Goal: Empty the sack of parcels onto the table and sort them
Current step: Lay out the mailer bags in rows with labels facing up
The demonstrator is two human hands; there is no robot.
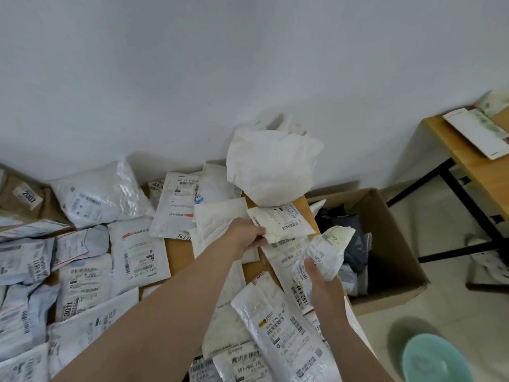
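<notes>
Head: left hand (245,237) pinches envelope (285,224), right hand (321,282) crumpled parcel (329,250).

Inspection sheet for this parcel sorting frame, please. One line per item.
Surface: wooden table, mostly covered, a bare patch mid-table.
Job's things: parcels spread flat, many overlapping; white sack slumped at the far edge by the wall.
Clutter: open cardboard box on the floor right of the table, holding dark bags; teal basin on the floor.
Grippers: left hand pinches a flat labelled parcel; right hand grips a crumpled parcel.
Cables: nothing seen.
Surroundings: white wall, tiled floor, second table with papers at right.
</notes>
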